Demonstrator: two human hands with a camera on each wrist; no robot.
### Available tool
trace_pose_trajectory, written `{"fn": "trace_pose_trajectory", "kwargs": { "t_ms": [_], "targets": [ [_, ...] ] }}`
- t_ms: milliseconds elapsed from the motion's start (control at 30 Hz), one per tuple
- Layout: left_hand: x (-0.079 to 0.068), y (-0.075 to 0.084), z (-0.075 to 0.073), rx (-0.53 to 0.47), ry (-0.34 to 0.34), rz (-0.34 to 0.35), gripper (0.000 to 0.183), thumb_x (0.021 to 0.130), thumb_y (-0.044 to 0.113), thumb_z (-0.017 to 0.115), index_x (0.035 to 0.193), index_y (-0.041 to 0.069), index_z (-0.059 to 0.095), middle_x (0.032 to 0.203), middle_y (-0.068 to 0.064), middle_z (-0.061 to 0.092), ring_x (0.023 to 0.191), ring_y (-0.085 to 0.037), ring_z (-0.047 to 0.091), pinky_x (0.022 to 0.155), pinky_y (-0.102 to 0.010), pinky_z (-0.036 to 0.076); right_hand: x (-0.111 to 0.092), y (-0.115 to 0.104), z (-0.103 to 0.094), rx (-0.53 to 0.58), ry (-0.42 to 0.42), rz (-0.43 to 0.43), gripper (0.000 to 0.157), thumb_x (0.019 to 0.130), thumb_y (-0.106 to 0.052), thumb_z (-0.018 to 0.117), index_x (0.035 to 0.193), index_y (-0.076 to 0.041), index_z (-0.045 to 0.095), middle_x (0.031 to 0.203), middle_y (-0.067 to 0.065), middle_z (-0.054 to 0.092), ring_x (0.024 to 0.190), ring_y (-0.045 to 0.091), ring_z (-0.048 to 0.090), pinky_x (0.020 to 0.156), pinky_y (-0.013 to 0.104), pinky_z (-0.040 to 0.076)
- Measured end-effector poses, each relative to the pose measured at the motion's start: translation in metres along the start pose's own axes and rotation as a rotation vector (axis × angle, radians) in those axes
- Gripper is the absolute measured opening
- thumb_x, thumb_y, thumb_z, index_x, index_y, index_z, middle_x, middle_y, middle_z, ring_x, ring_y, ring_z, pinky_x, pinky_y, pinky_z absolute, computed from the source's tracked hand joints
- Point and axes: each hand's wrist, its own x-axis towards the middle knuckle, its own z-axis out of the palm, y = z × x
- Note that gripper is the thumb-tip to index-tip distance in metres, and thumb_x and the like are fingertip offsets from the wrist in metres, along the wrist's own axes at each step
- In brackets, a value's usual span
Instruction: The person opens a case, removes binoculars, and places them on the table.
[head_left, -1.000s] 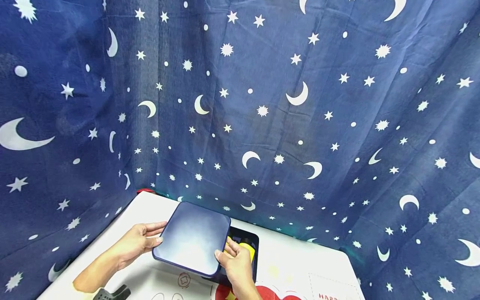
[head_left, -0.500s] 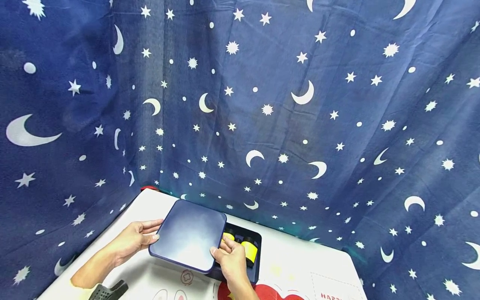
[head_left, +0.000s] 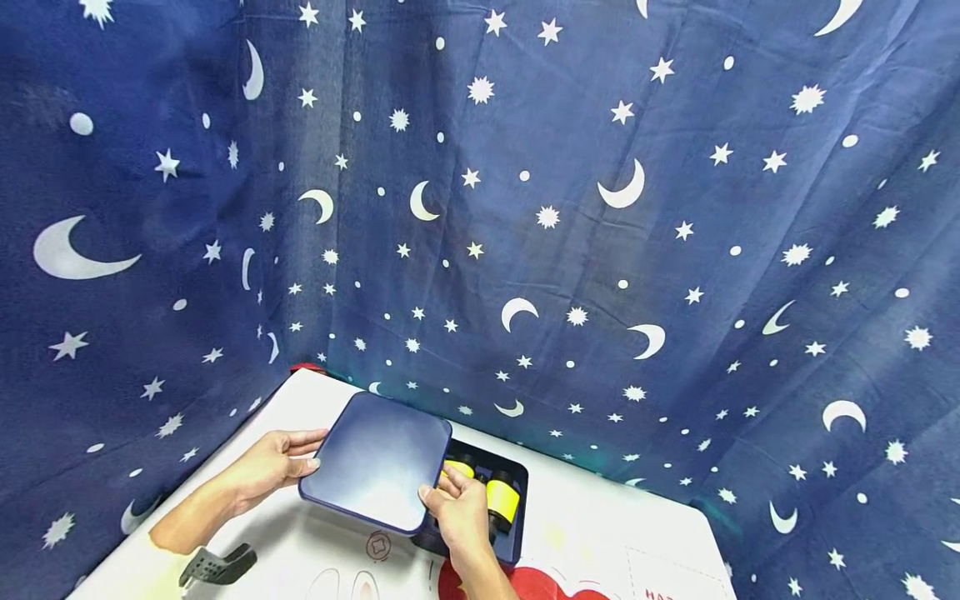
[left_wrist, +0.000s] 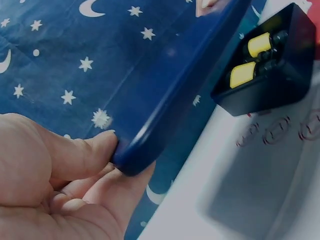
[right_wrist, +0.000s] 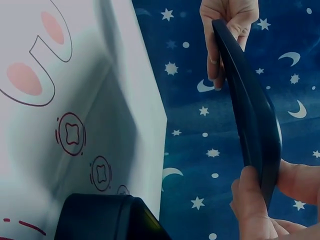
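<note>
Pinching opposite edges, the left hand point(head_left: 266, 467) and right hand point(head_left: 467, 512) hold a blue lid point(head_left: 378, 462) at lower centre. Right of it, a box point(left_wrist: 290, 86) contains 2-barrelled black-and-yellow binoculars point(head_left: 503, 502).

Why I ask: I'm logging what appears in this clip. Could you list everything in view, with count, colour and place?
Tabletop: 1, white with printed drawings, bottom of the head view
Curtain: panel count unclear, blue with white moons and stars, behind the tabletop
Box: 1, dark blue, open on the tabletop
Binoculars: 1 apparent pair, black and yellow, inside the box
Lid: 1, dark blue, raised above the tabletop
Red item: 1, too small to identify, far left table corner
Strap: 1, dark grey, left wrist
Sleeve: 1, pale yellow, left arm
Left hand: 1, bare, gripping the lid's left edge
Right hand: 1, bare, gripping its right edge
</note>
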Motion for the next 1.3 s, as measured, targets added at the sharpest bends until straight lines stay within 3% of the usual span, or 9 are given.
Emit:
{"fn": "trace_pose_trajectory", "kwargs": {
  "t_ms": [167, 400, 567, 767, 967, 1200, 1300],
  "targets": [
    [-0.007, -0.001, -0.006, 0.043, 0.007, -0.007, 0.071, 0.102, 0.004, 0.059, 0.153, -0.024, 0.019, 0.16, -0.044, 0.017, 0.133, -0.007, 0.052, 0.099, -0.022, 0.055, 0.002, 0.006, 0.007, 0.02, -0.037, -0.011, 0.059, 0.086, 0.009, 0.072, 0.14, 0.019, 0.051, 0.121, 0.029, 0.073, 0.103, 0.026, 0.077, 0.085, 0.037, 0.064],
    [-0.015, -0.003, -0.015, 0.067, 0.017, -0.02, 0.071, 0.1, 0.002, 0.059, 0.152, -0.026, 0.019, 0.159, -0.046, 0.017, 0.124, 0.001, 0.055, 0.098, -0.022, 0.056, 0.002, 0.013, 0.02, 0.017, -0.055, -0.026, 0.062, 0.085, 0.01, 0.071, 0.141, 0.023, 0.047, 0.123, 0.032, 0.072, 0.106, 0.026, 0.076, 0.085, 0.034, 0.064],
    [-0.015, -0.001, -0.021, 0.078, 0.018, -0.032, 0.071, 0.099, 0.0, 0.06, 0.15, -0.028, 0.02, 0.158, -0.046, 0.02, 0.119, 0.002, 0.058, 0.097, -0.025, 0.058, 0.003, 0.015, 0.027, 0.015, -0.046, -0.029, 0.059, 0.084, 0.008, 0.073, 0.138, 0.021, 0.052, 0.119, 0.029, 0.074, 0.101, 0.021, 0.075, 0.082, 0.028, 0.063],
    [-0.011, -0.003, -0.027, 0.115, 0.04, -0.065, 0.07, 0.099, 0.001, 0.061, 0.15, -0.027, 0.023, 0.159, -0.044, 0.023, 0.131, -0.014, 0.056, 0.1, -0.028, 0.058, 0.006, 0.019, 0.033, 0.018, -0.035, -0.014, 0.056, 0.085, 0.009, 0.072, 0.137, 0.019, 0.054, 0.12, 0.027, 0.074, 0.105, 0.023, 0.075, 0.089, 0.032, 0.063],
    [-0.007, -0.012, -0.032, 0.144, 0.041, -0.07, 0.068, 0.099, 0.001, 0.061, 0.15, -0.027, 0.024, 0.159, -0.044, 0.023, 0.144, -0.038, 0.042, 0.102, -0.031, 0.057, 0.012, 0.025, 0.04, -0.041, -0.004, -0.03, 0.055, 0.084, 0.008, 0.073, 0.135, 0.019, 0.055, 0.118, 0.027, 0.075, 0.104, 0.025, 0.076, 0.09, 0.034, 0.063],
    [-0.005, -0.021, -0.041, 0.151, 0.062, -0.082, 0.068, 0.098, -0.003, 0.06, 0.149, -0.028, 0.024, 0.157, -0.047, 0.024, 0.145, -0.048, 0.037, 0.101, -0.03, 0.057, 0.014, 0.033, 0.048, -0.017, -0.023, -0.019, 0.052, 0.084, 0.009, 0.071, 0.134, 0.017, 0.058, 0.115, 0.024, 0.077, 0.101, 0.021, 0.076, 0.085, 0.028, 0.063],
    [-0.005, -0.026, -0.041, 0.132, 0.065, -0.088, 0.068, 0.097, -0.003, 0.06, 0.149, -0.028, 0.023, 0.157, -0.046, 0.025, 0.144, -0.045, 0.042, 0.1, -0.029, 0.057, 0.015, 0.035, 0.05, -0.012, -0.022, -0.01, 0.051, 0.084, 0.009, 0.071, 0.133, 0.017, 0.058, 0.115, 0.023, 0.077, 0.1, 0.021, 0.076, 0.083, 0.028, 0.063]
  ]
}}
